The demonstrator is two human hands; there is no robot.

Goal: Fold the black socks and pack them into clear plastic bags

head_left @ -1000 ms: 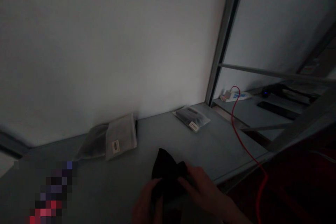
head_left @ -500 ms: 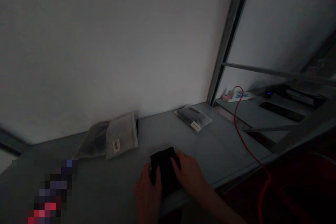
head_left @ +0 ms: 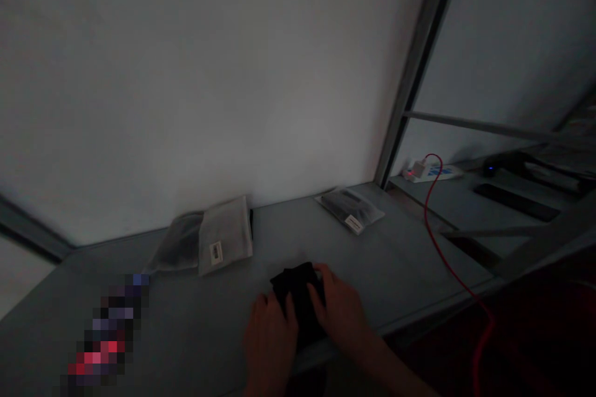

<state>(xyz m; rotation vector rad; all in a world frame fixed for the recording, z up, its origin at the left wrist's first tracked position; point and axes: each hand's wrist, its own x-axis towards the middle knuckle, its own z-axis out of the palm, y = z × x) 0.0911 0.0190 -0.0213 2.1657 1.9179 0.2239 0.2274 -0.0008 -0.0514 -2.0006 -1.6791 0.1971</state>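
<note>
A folded black cloth (head_left: 303,307) lies at the front edge of the grey shelf, its exact kind too dark to make out. My left hand (head_left: 271,332) grips its left side, thumb on top and fingers curled at the edge. On the opposite side my right hand (head_left: 343,304) holds it the same way, with the fingertips around the far right corner. Beyond the hands are a frosted plastic bag with a label (head_left: 226,236), leaning on another bag with dark contents (head_left: 179,242), and a flat labelled bag (head_left: 351,208) farther right.
A pixelated patch (head_left: 109,335) hides something at the left. The grey shelf (head_left: 195,329) meets a white wall behind. At right stand a metal post (head_left: 414,74), a power strip (head_left: 435,172) with a red cable (head_left: 435,242), and a long black object (head_left: 516,201).
The view has shifted slightly, so the bags and shelf sit a little farther right. Both hands stay on the black cloth, whose top left edge now shows a separate fold.
</note>
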